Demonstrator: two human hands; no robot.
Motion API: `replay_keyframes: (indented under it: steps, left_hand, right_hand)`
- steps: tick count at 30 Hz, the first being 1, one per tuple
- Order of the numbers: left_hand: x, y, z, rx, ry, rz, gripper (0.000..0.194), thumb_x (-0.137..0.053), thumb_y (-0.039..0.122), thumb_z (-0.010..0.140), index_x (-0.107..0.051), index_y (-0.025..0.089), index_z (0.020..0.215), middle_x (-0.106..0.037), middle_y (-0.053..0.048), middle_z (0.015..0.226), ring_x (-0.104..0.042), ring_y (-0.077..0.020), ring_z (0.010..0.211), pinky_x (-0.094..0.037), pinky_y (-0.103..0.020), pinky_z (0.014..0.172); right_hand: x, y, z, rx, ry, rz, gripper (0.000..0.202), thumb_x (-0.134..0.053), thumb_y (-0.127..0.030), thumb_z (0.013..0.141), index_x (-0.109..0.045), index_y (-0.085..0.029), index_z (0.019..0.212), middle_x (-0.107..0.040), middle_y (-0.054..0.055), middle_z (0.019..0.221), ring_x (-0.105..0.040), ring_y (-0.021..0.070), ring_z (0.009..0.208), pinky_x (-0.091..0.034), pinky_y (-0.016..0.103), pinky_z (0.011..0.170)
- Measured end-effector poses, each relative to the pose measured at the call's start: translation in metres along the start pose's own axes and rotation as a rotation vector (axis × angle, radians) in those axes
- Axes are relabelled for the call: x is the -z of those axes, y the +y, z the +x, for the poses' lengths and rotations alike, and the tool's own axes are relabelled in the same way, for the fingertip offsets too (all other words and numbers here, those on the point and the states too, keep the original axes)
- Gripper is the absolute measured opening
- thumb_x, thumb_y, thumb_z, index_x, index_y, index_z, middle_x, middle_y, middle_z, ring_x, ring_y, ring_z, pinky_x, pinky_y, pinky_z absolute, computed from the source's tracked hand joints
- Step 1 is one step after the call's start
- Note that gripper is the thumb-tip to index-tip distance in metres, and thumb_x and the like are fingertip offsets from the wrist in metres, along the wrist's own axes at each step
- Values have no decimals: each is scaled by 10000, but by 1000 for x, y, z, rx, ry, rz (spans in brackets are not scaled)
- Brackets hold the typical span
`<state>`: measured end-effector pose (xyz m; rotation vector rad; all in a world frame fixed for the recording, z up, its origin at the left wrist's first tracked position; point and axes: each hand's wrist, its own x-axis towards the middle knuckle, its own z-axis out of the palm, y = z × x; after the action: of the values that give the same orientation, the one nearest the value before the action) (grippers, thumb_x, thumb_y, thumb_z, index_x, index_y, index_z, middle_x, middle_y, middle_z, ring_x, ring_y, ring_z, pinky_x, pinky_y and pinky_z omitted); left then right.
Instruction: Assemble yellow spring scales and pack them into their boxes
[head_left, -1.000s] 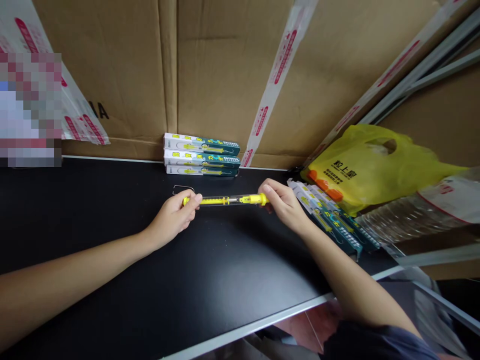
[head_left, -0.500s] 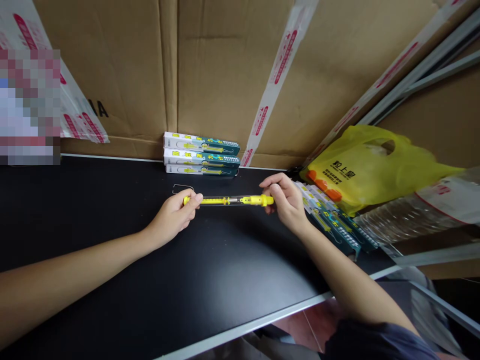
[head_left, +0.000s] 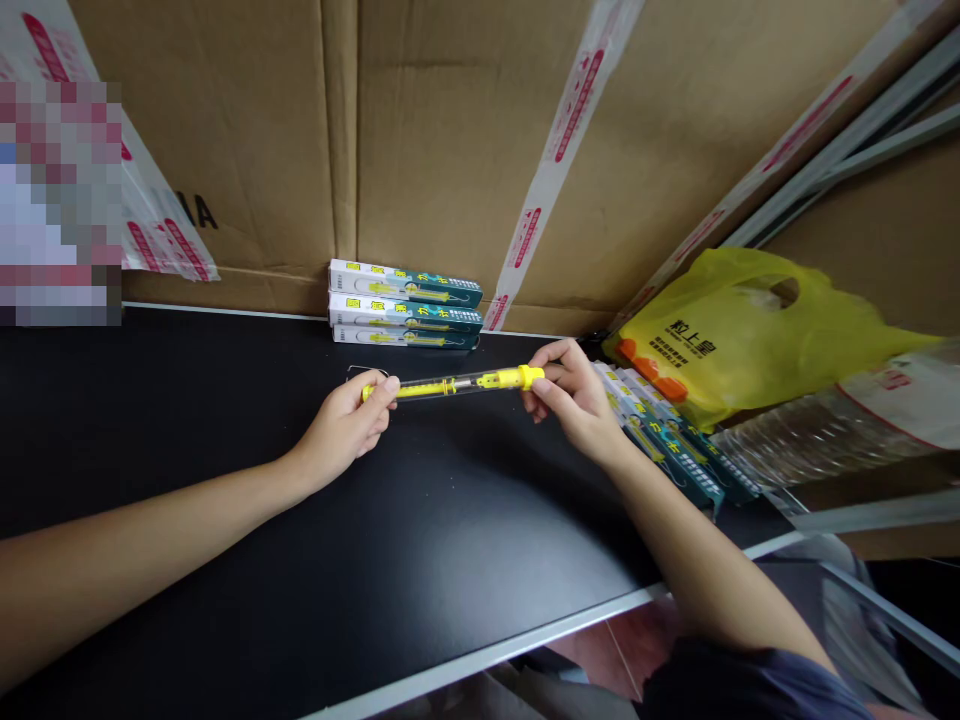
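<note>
Though partly behind the right hand (head_left: pixel 576 398), printed boxes (head_left: pixel 664 455) beside a yellow bag (head_left: pixel 739 320).

Cardboard (head_left: pixel 465 150) rises at twelve o'clock, red-printed tape (head_left: pixel 570 110) running down it at one. At three sits a yellow plastic bag (head_left: pixel 757 345), a clear ribbed container (head_left: pixel 817 435) beside it toward four.

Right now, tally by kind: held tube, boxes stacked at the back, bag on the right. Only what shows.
Clear tube-shaped instrument with yellow ends: 1
White-and-teal printed cardboard boxes, back stack: 3
Translucent yellow plastic bag with black print: 1
Total: 5
</note>
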<state>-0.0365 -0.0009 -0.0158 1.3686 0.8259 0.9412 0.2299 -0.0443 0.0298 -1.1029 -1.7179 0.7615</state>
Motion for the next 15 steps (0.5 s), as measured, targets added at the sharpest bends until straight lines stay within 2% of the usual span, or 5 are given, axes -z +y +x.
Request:
replay_keyframes:
  steps: [7, 11, 15]
  left_hand:
    - [0, -1, 0, -12, -20, 1, 391, -537, 539, 865, -431, 191, 723, -284, 101, 518, -232, -24, 380, -214, -131, 325]
    - [0, -1, -1, -11, -34, 18, 382, -528, 529, 874, -424, 192, 728, -284, 103, 515, -234, -20, 375, -208, -133, 330]
    - [1, -1, -1, -12, -37, 24, 385, -517, 534, 879, -419, 192, 731, -282, 105, 511, -231, -19, 373, -208, -135, 332]
  right_hand:
    - [2, 2, 1, 32, 33, -109, 278, -537, -466, 913, -483, -212, 816, -537, -30, 631, -488, 91, 509, -406, 215, 466]
    - [4, 5, 1, 55, 30, -201, 397, -434, -492, 954, -498, -197, 696, -524, -12, 606, -478, 96, 497, -384, 238, 474]
    - [6, 4, 1, 74, 54, -164, 367, -414, -498, 956, -541, -200, 785, -525, -11, 618, -480, 105, 505, -392, 241, 476]
